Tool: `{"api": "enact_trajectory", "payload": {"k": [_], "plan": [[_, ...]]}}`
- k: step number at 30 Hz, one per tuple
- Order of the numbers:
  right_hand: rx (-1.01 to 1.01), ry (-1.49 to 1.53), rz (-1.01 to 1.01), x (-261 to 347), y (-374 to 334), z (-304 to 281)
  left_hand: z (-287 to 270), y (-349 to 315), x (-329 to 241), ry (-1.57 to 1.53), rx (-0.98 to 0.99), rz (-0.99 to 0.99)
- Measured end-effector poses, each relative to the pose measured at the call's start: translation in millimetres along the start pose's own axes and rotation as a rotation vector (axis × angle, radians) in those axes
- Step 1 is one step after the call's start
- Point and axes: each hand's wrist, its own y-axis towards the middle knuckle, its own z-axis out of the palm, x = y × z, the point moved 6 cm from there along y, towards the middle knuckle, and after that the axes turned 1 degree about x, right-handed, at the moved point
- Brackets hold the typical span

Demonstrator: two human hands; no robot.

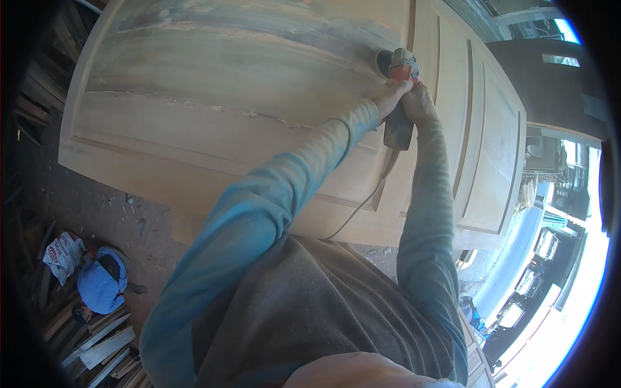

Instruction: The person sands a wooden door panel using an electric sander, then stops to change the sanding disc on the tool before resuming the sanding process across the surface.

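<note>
Fingers [403,85] of both hands [422,107], curled around grinder [405,67], wooden panel [265,84] beneath

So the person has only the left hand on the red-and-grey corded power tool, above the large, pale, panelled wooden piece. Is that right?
Not quite: both the left hand and right hand are on the red-and-grey corded power tool, as the head view shows.

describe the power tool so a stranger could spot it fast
Start at the large wooden door. Follow the bluish sleeves to the left hand and right hand, gripping the power tool. Unlike the pale door around it, it has a red and grey head, dark disc and trailing cord.
</note>
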Motion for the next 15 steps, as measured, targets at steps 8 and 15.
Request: {"api": "enact_trajectory", "payload": {"k": [8, 15], "plan": [[-0.111, 0.151, -0.409, 13, -10, 9, -7, 1, 12, -0.069, -0.051, 0.170], [0.233, -0.067, -0.135, 27, -5, -3, -3, -1, 33, -0.144, -0.184, 0.222]]}}
